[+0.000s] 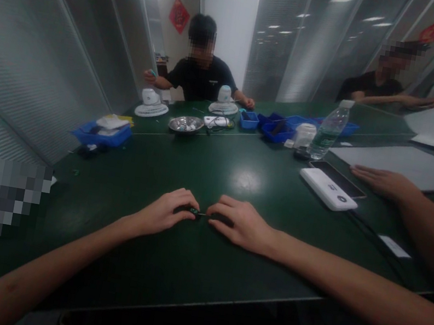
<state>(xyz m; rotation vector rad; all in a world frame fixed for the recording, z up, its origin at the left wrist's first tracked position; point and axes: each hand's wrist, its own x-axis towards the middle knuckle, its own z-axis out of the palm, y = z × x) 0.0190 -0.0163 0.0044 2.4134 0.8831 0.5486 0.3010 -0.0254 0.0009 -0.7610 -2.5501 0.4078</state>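
Note:
Low over the dark green tabletop, my left hand and my right hand face each other with bent fingers, fingertips a short gap apart. A small dark piece with green on it is pinched between the thumb and fingers of my left hand. From it a thin pale rod spans the gap to my right fingertips, which are closed on its other end. Whether rod and piece are one thing I cannot tell; my fingers hide much of both.
Right of my hands lie a white power bank with a cable and a phone, near a water bottle. Another person's arm rests there. Across sit a metal bowl, fan parts, blue bins and a seated person.

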